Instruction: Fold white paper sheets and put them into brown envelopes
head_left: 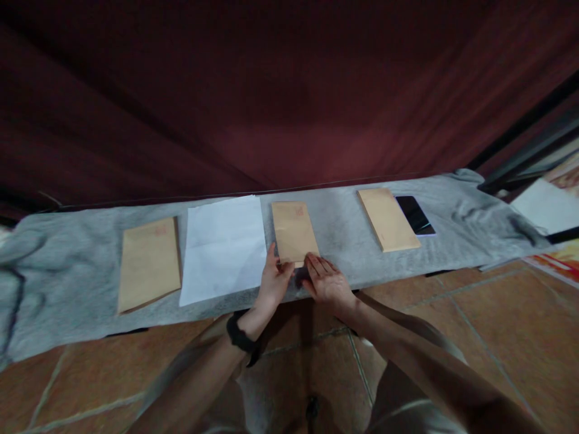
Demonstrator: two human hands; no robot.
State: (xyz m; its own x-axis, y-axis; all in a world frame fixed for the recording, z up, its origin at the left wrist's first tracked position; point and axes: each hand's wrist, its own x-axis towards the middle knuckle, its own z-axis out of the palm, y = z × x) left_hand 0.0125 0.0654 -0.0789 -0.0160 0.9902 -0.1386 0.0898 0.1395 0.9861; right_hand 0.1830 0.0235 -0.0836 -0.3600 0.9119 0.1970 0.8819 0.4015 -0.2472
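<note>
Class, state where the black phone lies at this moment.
In the head view, the black phone lies far right on the grey cloth, touching the rightmost brown envelope.

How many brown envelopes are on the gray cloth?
3. A left envelope lies beside the white paper, a middle envelope sits at the fingertips of both hands, and a right envelope lies next to the black phone. More could be stacked underneath.

sheet (pixel 224 247) left of middle envelope (pixel 295 232) | phone (pixel 415 214) far right
</note>
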